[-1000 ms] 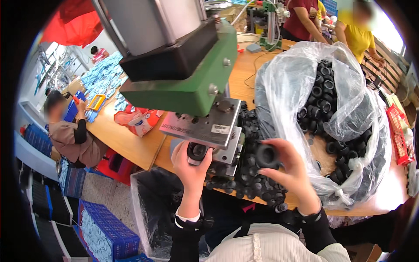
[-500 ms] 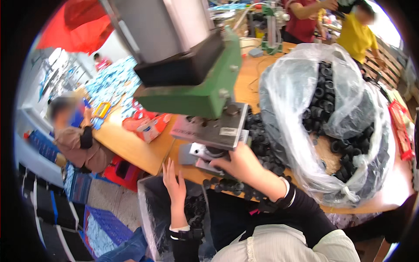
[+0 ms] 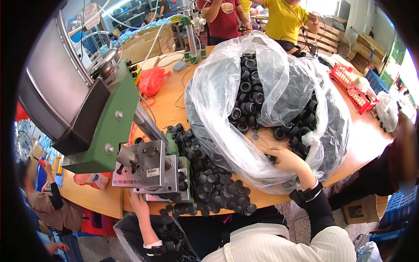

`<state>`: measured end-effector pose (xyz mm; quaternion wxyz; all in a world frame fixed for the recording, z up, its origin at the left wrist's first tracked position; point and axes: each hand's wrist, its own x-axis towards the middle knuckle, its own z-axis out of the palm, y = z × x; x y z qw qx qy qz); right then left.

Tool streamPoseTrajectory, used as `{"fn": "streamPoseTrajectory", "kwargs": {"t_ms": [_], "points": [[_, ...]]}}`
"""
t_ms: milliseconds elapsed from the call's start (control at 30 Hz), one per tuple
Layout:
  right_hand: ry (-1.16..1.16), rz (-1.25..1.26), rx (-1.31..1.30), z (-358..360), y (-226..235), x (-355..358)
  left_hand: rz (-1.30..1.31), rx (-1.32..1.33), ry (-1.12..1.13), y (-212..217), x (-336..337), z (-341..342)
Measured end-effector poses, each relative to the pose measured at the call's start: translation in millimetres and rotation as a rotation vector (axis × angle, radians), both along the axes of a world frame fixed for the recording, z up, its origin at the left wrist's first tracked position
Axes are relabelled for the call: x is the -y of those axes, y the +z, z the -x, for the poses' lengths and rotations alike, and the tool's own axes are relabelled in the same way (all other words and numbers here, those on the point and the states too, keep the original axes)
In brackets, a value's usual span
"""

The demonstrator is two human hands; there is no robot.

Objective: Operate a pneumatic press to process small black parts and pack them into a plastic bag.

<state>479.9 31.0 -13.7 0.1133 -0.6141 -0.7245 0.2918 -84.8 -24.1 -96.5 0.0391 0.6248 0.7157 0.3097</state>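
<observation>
Clear plastic makes up the big bag (image 3: 266, 109) that takes most of the wooden table (image 3: 174, 102), crumpled and open at its near side, packed with black round caps (image 3: 248, 105); more of the same caps lie loose in a heap (image 3: 214, 183) on the table just left of the bag, reaching the near edge. Left of the heap stands a green press (image 3: 111, 126) with a grey metal block (image 3: 146, 168) at its foot; a small white oblong label sits on the block's front. An orange-red bag (image 3: 152, 81) lies farther back by some cables, and a red slotted basket (image 3: 351, 89) sits at the far right edge. The right hand (image 3: 286, 159) reaches into the clear bag's opening, fingers curled down among the caps there, palm down, wrist bent, a black band at the wrist; whether it grips a cap I cannot tell. The left hand (image 3: 139, 205) rises from below the table's edge, its fingers hidden under the metal block, so its grip cannot be told. Beneath it hangs a dark bag (image 3: 168, 238) holding more caps.
</observation>
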Motion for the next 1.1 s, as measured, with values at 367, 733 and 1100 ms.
{"fn": "streamPoseTrajectory", "kwargs": {"t_ms": [367,733,1100], "points": [[-0.27,-0.526,-0.234,15,28,7,-0.561,0.844,-0.154,108,-8,-133],[0.371,-0.086,-1.101,225,70,32,-0.521,0.451,0.162,109,17,-122],[0.379,-0.541,-0.613,320,74,18,0.145,-0.054,0.799,5,143,-23]]}}
